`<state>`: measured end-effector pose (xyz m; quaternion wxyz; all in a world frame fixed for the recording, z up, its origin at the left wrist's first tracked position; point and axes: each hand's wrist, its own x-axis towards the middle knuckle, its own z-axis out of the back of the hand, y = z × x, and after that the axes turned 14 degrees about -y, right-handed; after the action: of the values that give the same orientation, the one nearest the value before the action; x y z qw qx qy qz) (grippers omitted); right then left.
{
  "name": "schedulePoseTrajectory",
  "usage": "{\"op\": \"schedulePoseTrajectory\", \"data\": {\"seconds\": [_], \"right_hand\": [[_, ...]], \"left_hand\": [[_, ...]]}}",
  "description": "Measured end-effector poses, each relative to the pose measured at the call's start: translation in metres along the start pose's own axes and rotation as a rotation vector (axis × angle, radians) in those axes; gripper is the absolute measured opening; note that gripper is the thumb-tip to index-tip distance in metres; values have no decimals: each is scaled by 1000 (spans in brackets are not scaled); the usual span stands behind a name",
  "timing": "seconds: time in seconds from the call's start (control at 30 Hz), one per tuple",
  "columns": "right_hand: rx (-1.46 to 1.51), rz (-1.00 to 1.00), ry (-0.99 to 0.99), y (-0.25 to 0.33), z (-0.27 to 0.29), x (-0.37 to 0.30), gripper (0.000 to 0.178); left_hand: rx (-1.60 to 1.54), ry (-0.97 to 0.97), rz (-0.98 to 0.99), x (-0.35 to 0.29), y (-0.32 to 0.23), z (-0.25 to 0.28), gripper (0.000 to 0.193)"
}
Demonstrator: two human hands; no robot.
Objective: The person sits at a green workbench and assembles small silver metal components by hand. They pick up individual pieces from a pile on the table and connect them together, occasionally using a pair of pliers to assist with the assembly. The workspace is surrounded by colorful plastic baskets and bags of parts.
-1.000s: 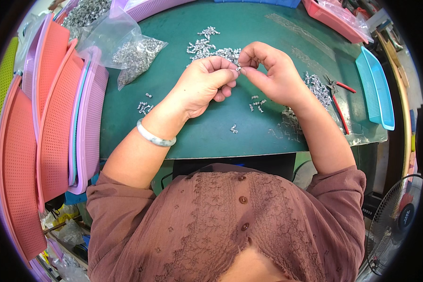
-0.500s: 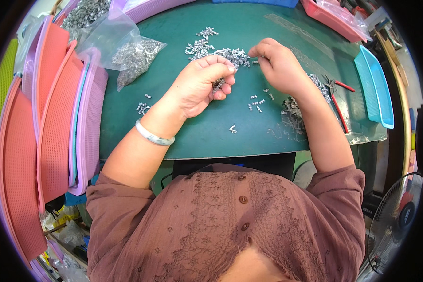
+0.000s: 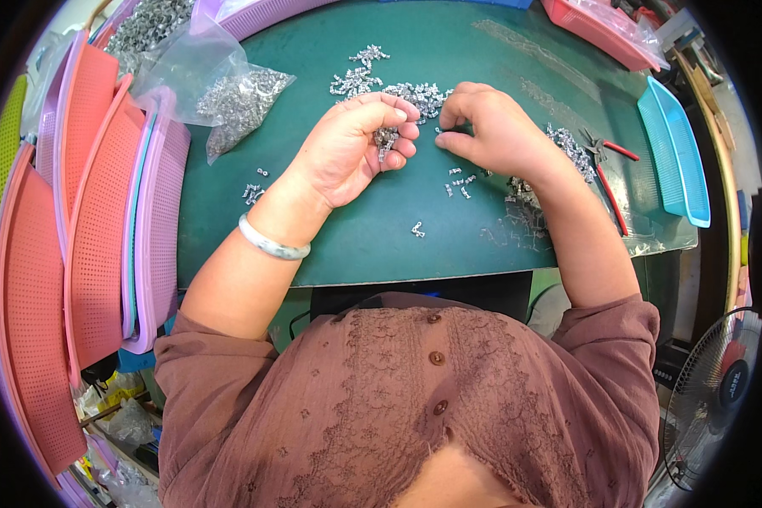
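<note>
My left hand [image 3: 334,152] is curled palm-up around a cluster of small silver metal parts [image 3: 387,140], its thumb and forefinger drawn close together. Facing it, my right hand [image 3: 495,127] has thumb and forefinger bent toward each other, with a small silver metal bit at their tips. Beyond both hands lies a heap of the same parts [image 3: 422,96], partly hidden by my left fingers. Another heap [image 3: 570,151] lies partly behind my right forearm. A few loose pieces [image 3: 460,181] lie between my arms, one small group [image 3: 417,229] near the table's front edge.
Red-handled pliers [image 3: 610,199] rest on the green table [image 3: 372,245] at right, beside a blue plastic basket [image 3: 675,152]. A clear bag of metal parts [image 3: 244,106] sits at left. Stacked pink and purple baskets [image 3: 102,220] line the left side. A fan [image 3: 707,389] stands lower right.
My right hand has come down and nearer to my left hand, away from the far heap. My left fingers have loosened a little, showing more of the metal parts held there.
</note>
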<state>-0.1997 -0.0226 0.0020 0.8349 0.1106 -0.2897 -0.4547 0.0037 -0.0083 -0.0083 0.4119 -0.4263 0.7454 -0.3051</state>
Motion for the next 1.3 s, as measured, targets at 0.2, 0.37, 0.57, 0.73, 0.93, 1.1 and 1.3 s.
{"op": "schedulePoseTrajectory", "data": {"seconds": [0.2, 0.37, 0.57, 0.73, 0.93, 1.1, 1.3], "right_hand": [[34, 99, -59, -3, -7, -1, 8], [210, 190, -159, 5, -2, 3, 6], [280, 277, -213, 12, -1, 3, 7], [338, 219, -197, 10, -3, 2, 8], [341, 213, -189, 10, -1, 2, 9], [355, 206, -198, 10, 0, 2, 10], [379, 145, -259, 5, -1, 4, 12]], "left_hand": [[140, -96, -28, -2, 3, -5, 11], [270, -171, 3, -7, 1, -12, 13], [269, -131, 7, -8, 1, -13, 13], [244, -94, -42, -5, 5, -9, 9], [190, -95, -45, -6, 5, -10, 8], [152, -94, -23, -6, 3, -9, 8], [170, -96, -45, -5, 4, -8, 8]]}}
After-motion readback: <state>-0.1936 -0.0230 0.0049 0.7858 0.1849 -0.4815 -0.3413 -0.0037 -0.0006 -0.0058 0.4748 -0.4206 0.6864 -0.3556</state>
